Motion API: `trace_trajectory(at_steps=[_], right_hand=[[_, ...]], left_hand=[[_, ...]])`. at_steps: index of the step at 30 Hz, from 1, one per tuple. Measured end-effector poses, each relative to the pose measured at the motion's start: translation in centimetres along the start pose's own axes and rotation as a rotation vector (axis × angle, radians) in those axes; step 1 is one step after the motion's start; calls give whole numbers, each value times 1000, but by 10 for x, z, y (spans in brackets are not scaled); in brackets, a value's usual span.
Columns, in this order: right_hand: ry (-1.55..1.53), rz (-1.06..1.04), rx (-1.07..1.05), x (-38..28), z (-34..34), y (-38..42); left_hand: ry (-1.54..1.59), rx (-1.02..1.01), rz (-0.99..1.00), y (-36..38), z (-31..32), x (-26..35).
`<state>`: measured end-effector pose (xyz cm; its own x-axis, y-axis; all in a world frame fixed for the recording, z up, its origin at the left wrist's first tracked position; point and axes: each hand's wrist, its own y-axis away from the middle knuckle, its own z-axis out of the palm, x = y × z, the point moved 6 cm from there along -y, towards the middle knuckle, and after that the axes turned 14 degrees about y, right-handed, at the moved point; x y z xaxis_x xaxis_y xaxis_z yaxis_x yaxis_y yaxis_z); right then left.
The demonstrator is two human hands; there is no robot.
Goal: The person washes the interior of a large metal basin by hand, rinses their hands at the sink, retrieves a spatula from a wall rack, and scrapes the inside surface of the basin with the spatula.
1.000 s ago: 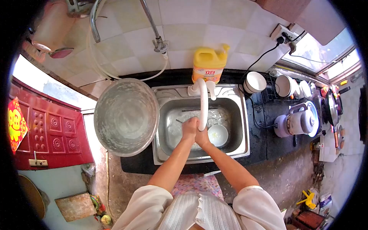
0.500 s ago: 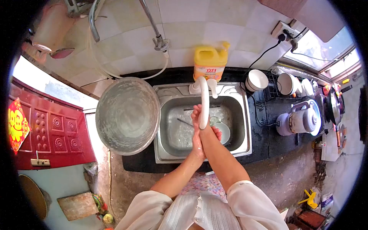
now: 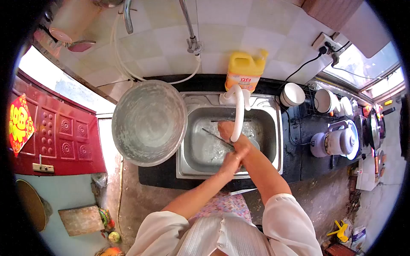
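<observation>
My right hand [image 3: 227, 128] hangs over the sink [image 3: 188, 128], its forearm under the white faucet [image 3: 239, 112]. Its fingers are bent down out of sight. My left hand [image 3: 237, 157] is wrapped round the right forearm, just below the spout. Under the hands, thin dark sticks like chopsticks [image 3: 211, 133] lie in the wet basin. A pale bowl [image 3: 255, 144] in the basin is mostly hidden by my right arm.
A large metal basin [image 3: 149, 123] stands left of the sink. Behind the faucet is a yellow detergent jug [image 3: 246, 70]. On the right are white bowls [image 3: 293, 94], a dish rack [image 3: 308, 100], a purple-grey jug-like appliance [image 3: 335, 138] and a black cord [image 3: 290, 128].
My left hand has moved from beneath the right wrist up onto the right forearm. The right hand has turned, its fingers now bent down. The view has shifted slightly.
</observation>
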<state>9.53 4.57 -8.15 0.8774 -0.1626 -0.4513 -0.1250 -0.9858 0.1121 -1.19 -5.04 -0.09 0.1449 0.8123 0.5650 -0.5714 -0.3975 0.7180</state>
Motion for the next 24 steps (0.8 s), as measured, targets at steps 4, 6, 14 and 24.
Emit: trace_trajectory(at_steps=[4,6,14,24], right_hand=[[-1128,287,-251,30,39,29],[-1744,693,-135,-46,-33,61],[-1787,564,61,-33,-9,80],[-1206,665,123,-17,-15,80]], left_hand=[[487,64,141,-57,-31,32],[803,-61,77,-89,-33,26],[-352,238,578,-72,-20,33],[-915,112,564,-36,-11,61]])
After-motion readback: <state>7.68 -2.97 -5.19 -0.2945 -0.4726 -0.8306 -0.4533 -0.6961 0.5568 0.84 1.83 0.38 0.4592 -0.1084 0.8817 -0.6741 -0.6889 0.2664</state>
